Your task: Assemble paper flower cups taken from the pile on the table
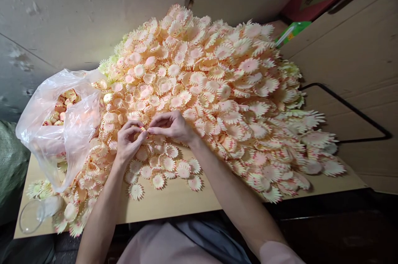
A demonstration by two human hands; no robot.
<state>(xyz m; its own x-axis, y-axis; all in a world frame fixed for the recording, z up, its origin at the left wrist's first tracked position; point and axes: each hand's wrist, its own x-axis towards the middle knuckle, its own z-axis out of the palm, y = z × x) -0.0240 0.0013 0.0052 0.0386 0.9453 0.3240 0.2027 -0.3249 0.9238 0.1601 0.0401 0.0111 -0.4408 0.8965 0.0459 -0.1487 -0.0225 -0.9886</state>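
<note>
My left hand and my right hand meet over the front of a big heap of artificial flower petal pieces. Between their fingertips is a small cream piece with red specks, mostly covered by the fingers. Both hands are closed in a pinch on it. The pieces in the heap are round, cream to pale pink, with fringed edges and some red marks. Several loose ones, such as a flower piece, lie flat on the table below my hands.
At the left, a translucent plastic bag stands open with rolled, red-specked pieces inside. A clear round container sits at the table's front left corner. A bent black metal rod juts out at the right beside a brown panel.
</note>
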